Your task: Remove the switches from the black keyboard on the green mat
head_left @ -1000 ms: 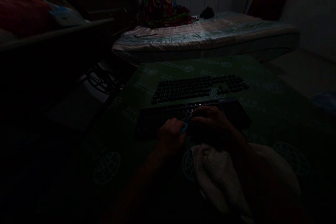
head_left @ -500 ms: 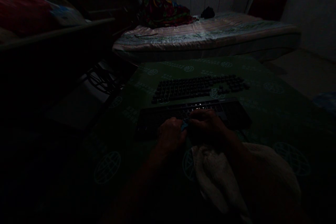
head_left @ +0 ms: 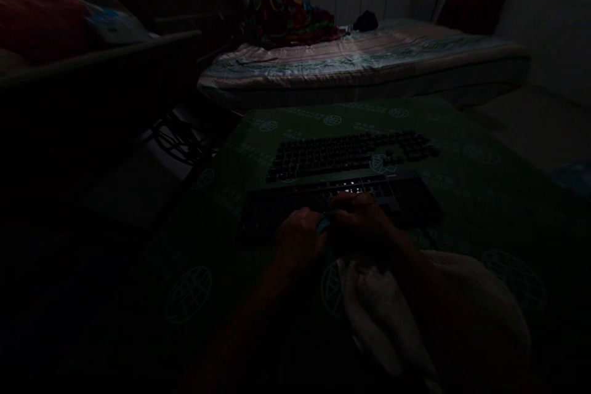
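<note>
The room is very dark. A black keyboard base point(head_left: 415, 200) lies on the green table, with bare pale switch spots showing near its middle. Behind it, loose black keycaps point(head_left: 318, 157) are laid out in keyboard order. My left hand point(head_left: 299, 237) is closed over the base's near edge, around a small blue item point(head_left: 323, 225) whose kind I cannot make out. Against it, from the right, is my right hand point(head_left: 362, 215), its fingers pinched together over the base. What the right fingertips hold is hidden in shadow. Under my right forearm lies a pale cloth point(head_left: 378, 301).
The green table point(head_left: 295, 117) has white globe prints. Beyond it stands a bed point(head_left: 369, 64) with a bundled colourful blanket point(head_left: 290, 18). A dark desk point(head_left: 175, 40) at the left bears a red bag point(head_left: 41, 21). A cable point(head_left: 429, 237) runs from the base.
Both hands stay in nearly the same place, closed. The right fingers have shifted slightly left, and the blue item between the hands has turned a little.
</note>
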Motion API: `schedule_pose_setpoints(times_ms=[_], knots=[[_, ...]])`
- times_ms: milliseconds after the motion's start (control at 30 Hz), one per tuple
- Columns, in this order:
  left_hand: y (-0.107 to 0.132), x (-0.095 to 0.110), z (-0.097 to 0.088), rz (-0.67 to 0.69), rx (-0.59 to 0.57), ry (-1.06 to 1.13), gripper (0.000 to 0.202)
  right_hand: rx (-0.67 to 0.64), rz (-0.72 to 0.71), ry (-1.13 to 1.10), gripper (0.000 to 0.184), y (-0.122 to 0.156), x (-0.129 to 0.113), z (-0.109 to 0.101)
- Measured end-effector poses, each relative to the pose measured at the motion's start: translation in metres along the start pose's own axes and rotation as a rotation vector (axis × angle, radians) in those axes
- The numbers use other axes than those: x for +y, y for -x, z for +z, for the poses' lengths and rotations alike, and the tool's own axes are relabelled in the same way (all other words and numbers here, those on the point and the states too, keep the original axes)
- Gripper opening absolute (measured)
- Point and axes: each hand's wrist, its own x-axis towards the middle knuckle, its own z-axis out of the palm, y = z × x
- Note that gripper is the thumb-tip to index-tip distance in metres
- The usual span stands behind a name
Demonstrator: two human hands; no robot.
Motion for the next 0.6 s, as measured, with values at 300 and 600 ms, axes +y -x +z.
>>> schedule_pose_setpoints(times_ms=[300, 600], knots=[[0.005, -0.0021, 0.0059, 0.012, 0.039, 0.046, 0.011, -0.024, 0.059, -0.062, 0.013, 0.0014, -0.002, -0.0001], [0.0074, 0.0012, 0.0028, -0.009, 0.004, 0.032, 0.013, -0.049, 0.072, -0.074, 0.012, 0.0028, -0.0002, -0.002]])
